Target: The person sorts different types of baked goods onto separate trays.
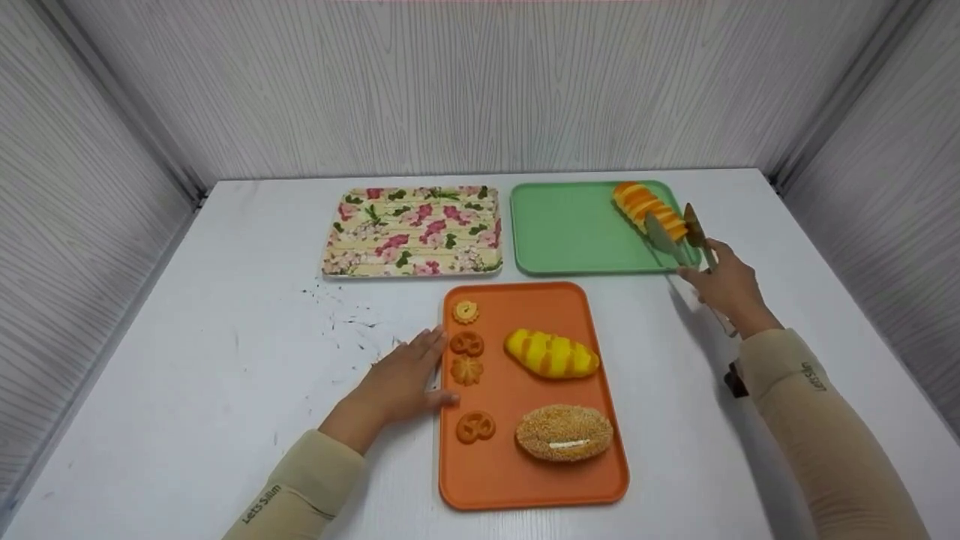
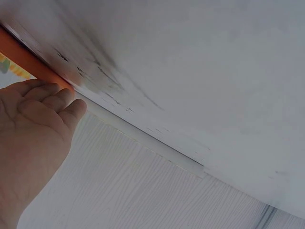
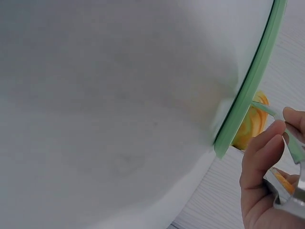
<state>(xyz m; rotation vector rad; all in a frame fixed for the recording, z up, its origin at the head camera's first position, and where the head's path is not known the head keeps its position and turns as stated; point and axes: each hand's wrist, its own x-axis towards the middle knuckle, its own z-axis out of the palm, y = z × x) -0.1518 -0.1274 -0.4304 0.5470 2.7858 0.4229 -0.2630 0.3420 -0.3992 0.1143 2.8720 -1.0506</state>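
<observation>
My right hand (image 1: 726,283) grips a pair of metal tongs (image 1: 663,238) over the right side of the green tray (image 1: 570,259). The tongs' arms are spread, one on either side of the near end of an orange-and-cream striped bread loaf (image 1: 643,204) that lies on that tray. In the right wrist view, fingers and thumb curl round the tongs. My left hand (image 1: 401,382) rests along the left rim of the orange tray (image 1: 540,487), fingers straight and thumb over the edge. In the left wrist view its fingertips are right at the orange rim.
The orange tray bears a yellow striped bread (image 1: 551,354), a sesame-covered bread (image 1: 564,433) and several small cookies (image 1: 475,427) down its left side. A floral tray (image 1: 412,232) lies left of the green one. Pale wood-grain walls (image 1: 480,90) enclose the table's back and sides.
</observation>
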